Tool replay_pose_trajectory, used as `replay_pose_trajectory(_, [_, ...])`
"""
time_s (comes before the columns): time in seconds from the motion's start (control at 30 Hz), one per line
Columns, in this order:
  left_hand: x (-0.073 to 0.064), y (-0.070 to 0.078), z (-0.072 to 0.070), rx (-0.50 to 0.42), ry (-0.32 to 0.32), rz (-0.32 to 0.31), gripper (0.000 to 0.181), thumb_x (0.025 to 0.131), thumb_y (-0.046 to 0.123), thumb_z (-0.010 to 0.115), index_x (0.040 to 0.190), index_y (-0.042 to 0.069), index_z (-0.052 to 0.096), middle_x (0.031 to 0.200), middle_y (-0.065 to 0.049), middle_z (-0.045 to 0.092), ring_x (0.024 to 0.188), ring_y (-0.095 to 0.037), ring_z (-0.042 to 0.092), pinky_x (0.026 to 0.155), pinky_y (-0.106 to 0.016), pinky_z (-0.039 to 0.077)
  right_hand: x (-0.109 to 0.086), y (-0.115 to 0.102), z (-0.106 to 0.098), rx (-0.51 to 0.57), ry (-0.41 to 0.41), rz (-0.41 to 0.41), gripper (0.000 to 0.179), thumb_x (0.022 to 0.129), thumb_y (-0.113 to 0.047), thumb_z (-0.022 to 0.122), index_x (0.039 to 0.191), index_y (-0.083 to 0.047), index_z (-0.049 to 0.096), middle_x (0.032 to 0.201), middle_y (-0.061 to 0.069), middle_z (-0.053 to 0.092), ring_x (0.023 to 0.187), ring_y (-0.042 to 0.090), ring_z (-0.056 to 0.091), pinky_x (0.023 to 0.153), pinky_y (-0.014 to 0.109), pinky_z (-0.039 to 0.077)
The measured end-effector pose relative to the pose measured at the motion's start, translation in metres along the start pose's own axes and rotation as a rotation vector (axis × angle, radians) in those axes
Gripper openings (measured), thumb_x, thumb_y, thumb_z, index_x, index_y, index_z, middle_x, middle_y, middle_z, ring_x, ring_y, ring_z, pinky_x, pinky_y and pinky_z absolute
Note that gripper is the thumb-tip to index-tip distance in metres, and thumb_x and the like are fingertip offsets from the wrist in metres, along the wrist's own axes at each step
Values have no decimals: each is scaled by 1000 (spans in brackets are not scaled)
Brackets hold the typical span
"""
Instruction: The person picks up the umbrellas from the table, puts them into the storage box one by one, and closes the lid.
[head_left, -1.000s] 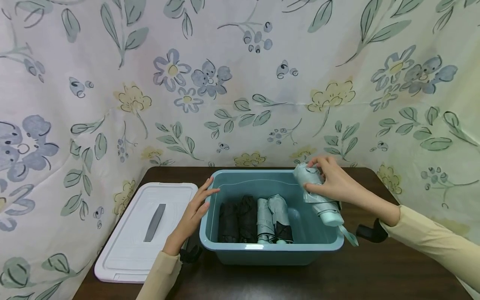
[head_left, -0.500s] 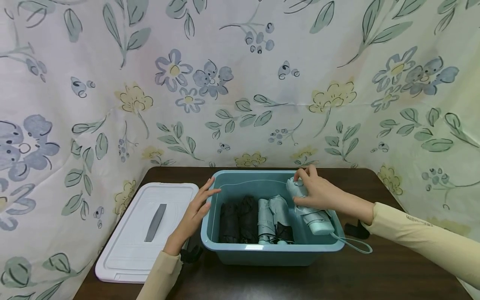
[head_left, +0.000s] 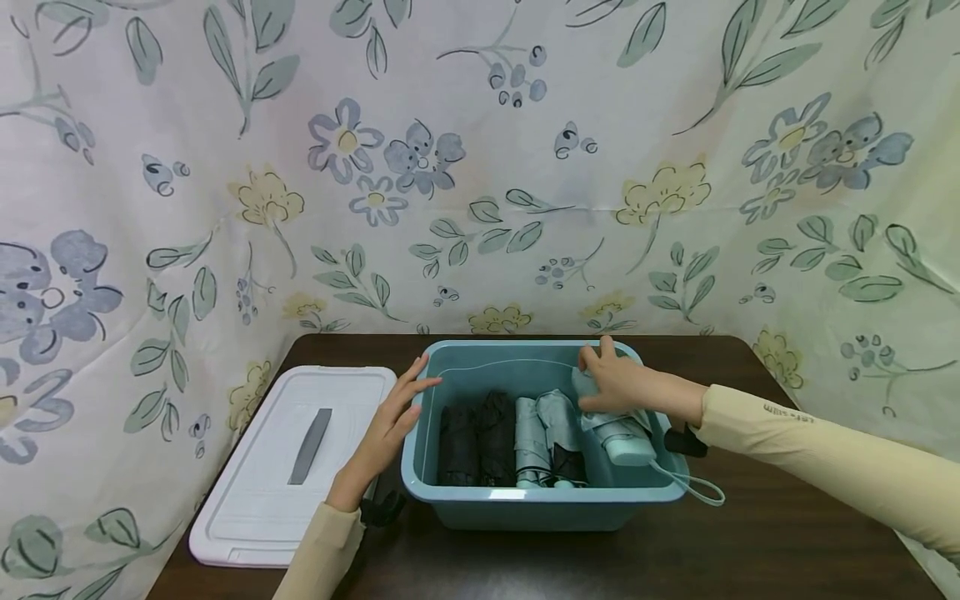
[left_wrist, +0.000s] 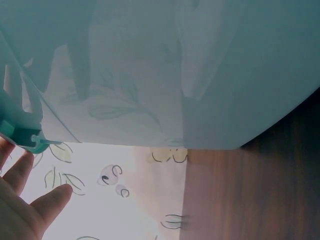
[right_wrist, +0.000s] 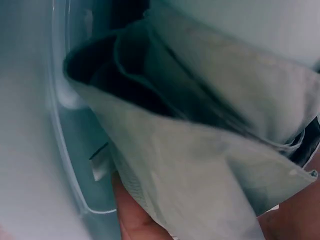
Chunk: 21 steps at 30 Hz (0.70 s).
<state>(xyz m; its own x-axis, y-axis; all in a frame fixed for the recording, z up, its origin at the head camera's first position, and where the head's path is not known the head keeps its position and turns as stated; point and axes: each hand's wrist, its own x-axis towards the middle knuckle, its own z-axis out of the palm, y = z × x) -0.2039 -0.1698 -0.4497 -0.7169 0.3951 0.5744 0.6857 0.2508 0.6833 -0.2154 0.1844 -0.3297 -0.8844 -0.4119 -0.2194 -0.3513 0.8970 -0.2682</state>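
My right hand [head_left: 618, 383] grips a folded pale-green umbrella [head_left: 628, 442] inside the right end of a teal storage bin [head_left: 536, 496]. The umbrella tilts, its handle end toward me, and its wrist loop [head_left: 705, 492] hangs over the bin's rim. Up close in the right wrist view, loose canopy fabric [right_wrist: 175, 165] fills much of the frame, with fingers beneath it. My left hand [head_left: 393, 412] rests on the bin's left rim, fingers spread. Two black umbrellas [head_left: 477, 440] and two pale-green ones [head_left: 546, 433] lie side by side in the bin.
A white lid [head_left: 255, 483] with a grey handle lies on the dark wooden table [head_left: 780, 533], left of the bin. Behind the table hangs a floral curtain [head_left: 480, 167]. Each wrist carries a black camera mount.
My right hand has moved left and down, bringing the umbrella from above the bin's right rim into its right end. The left hand stays at the left rim.
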Motion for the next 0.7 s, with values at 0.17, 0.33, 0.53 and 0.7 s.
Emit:
replay_pose_trajectory(0.17, [0, 1, 0, -10, -4, 9, 38, 99, 23, 36, 135, 17, 47, 155, -6, 17, 143, -23, 8, 103, -66, 19, 12, -6, 2, -58, -68, 77, 39, 84, -26, 63, 106, -7, 38, 112, 24, 25, 47, 17, 38, 47, 27, 32])
replay_pose_trajectory(0.33, [0, 3, 0, -4, -9, 6, 38, 99, 23, 37, 134, 14, 48, 155, -7, 17, 143, -23, 8, 102, -67, 18, 22, -10, 10, -138, -159, 129, 37, 85, -28, 64, 106, -8, 41, 115, 25, 26, 54, 21, 43, 51, 30, 35])
replay_pose_trajectory(0.53, [0, 4, -1, 4, -13, -8, 38, 99, 23, 37, 133, 10, 49, 155, -5, 16, 144, -22, 7, 103, -66, 17, 28, -14, 22, -200, -215, 161, 39, 87, -30, 63, 112, -10, 42, 118, 27, 27, 56, 23, 46, 53, 32, 38])
replay_pose_trajectory(0.7, [-1, 3, -2, 10, -14, -15, 37, 99, 23, 36, 134, 15, 48, 155, -5, 16, 144, -22, 7, 104, -66, 17, 29, -16, 31, -242, -184, 158, 52, 86, -32, 63, 125, -6, 39, 129, 32, 24, 62, 28, 49, 57, 35, 42])
